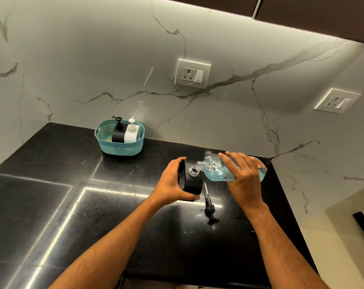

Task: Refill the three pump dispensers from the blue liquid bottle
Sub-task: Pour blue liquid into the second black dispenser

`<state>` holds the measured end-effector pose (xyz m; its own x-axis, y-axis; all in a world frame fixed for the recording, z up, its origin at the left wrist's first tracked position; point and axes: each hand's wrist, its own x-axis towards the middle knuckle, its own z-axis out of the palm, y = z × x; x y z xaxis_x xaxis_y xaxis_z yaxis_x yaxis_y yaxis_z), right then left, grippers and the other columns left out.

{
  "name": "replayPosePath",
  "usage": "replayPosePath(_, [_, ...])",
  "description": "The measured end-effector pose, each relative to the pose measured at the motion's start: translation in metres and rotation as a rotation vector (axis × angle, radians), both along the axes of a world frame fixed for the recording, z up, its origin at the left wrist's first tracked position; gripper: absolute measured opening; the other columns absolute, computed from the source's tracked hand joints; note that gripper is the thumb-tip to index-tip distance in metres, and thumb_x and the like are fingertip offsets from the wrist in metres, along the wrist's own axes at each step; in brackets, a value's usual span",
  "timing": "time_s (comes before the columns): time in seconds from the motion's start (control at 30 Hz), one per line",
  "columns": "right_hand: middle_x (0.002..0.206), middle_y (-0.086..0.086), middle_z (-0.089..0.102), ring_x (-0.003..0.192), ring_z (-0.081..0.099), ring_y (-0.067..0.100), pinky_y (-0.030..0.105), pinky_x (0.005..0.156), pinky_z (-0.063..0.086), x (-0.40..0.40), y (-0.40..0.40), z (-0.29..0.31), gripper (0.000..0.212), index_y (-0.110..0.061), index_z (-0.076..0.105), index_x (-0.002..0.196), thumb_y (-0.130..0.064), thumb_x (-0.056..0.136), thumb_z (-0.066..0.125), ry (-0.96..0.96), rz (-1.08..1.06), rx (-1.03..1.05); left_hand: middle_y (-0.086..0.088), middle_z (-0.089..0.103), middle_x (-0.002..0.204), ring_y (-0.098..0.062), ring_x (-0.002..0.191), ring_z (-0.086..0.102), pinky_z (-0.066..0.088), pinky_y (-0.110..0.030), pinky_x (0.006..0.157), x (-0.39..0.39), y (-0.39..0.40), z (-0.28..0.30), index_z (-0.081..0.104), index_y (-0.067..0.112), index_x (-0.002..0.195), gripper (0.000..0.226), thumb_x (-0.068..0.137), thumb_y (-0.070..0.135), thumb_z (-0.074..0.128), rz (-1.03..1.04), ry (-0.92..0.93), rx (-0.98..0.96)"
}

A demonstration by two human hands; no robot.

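Looking down from the head view, we find ourselves in the pouring step for one dispenser. Our left hand (pixel 172 180) curls its grip round the black dispenser (pixel 190 180), which stands on the dark desk (pixel 114 184) near the middle, apparently tipped a little toward the right. Our right hand (pixel 241 174) is clamped over the blue liquid bottle (pixel 216 172), fingers wrapped across its top, the bottle lying almost on its side with its uncapped threaded neck pointing left and meeting the clear opening (pixel 193 171) of the dispenser. The blue liquid sits low in the bottle's belly; we cannot tell whether any is running through the neck.

The pump head (pixel 209 202) with its tube lies loose on the desk just near of the dispenser, so this one is open and not yet closed up. Farther off to the left, against the marble wall, a teal basket (pixel 106 142) holds the other two dispensers upright, a black one (pixel 117 132) and a white one (pixel 132 132), pumps on, touching side by side.

We judge the task to be early: one of three in hand. The next move calls for raising the bottle's base so liquid reaches the neck, keeping mouth over mouth, and steadying the dispenser against spills.
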<state>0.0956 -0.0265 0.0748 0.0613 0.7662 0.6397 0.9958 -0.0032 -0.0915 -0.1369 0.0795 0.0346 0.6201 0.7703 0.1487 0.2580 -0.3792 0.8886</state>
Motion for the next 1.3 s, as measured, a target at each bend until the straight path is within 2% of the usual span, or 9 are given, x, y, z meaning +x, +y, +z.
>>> replayPosePath(0.3, [0.133,0.013,0.064,0.124,0.058,0.034,0.053,0.102,0.050,0.0002,-0.0029,0.0028,0.077,-0.013,0.062,0.139,-0.009,0.067,0.090,-0.019,0.002,0.016,0.009,0.046,0.142,-0.013,0.130,0.050,0.050,-0.035,0.111,0.0012,-0.0016,0.0007,0.035,0.024,0.152,0.126,0.047,0.051,0.099,-0.004,-0.007,0.010])
replayPosePath(0.63, [0.133,0.012,0.064,0.125,0.057,0.034,0.052,0.103,0.049,0.0017,-0.0042,0.0031,0.078,-0.014,0.061,0.139,-0.010,0.067,0.091,-0.027,0.000,0.010,0.007,0.046,0.143,-0.013,0.130,0.050,0.049,-0.034,0.111,0.0024,-0.0024,0.0006,0.035,0.022,0.152,0.124,0.050,0.042,0.102,-0.007,-0.011,0.013])
replayPosePath(1.0, [0.133,0.012,0.064,0.125,0.057,0.033,0.052,0.102,0.050,0.0023,-0.0022,0.0015,0.078,-0.015,0.061,0.140,-0.009,0.068,0.091,-0.031,0.002,0.005,0.008,0.045,0.144,-0.013,0.131,0.049,0.049,-0.034,0.111,0.0016,-0.0010,-0.0007,0.035,0.024,0.152,0.124,0.049,0.044,0.101,-0.010,-0.013,0.003])
replayPosePath(1.3, [0.134,0.012,0.064,0.125,0.057,0.034,0.053,0.102,0.049,0.0039,-0.0017,0.0022,0.076,-0.015,0.061,0.140,-0.011,0.069,0.089,-0.036,-0.008,0.000,0.008,0.045,0.144,-0.012,0.130,0.049,0.047,-0.028,0.109,0.0026,0.0005,-0.0006,0.035,0.025,0.152,0.122,0.051,0.038,0.102,-0.016,-0.014,0.000])
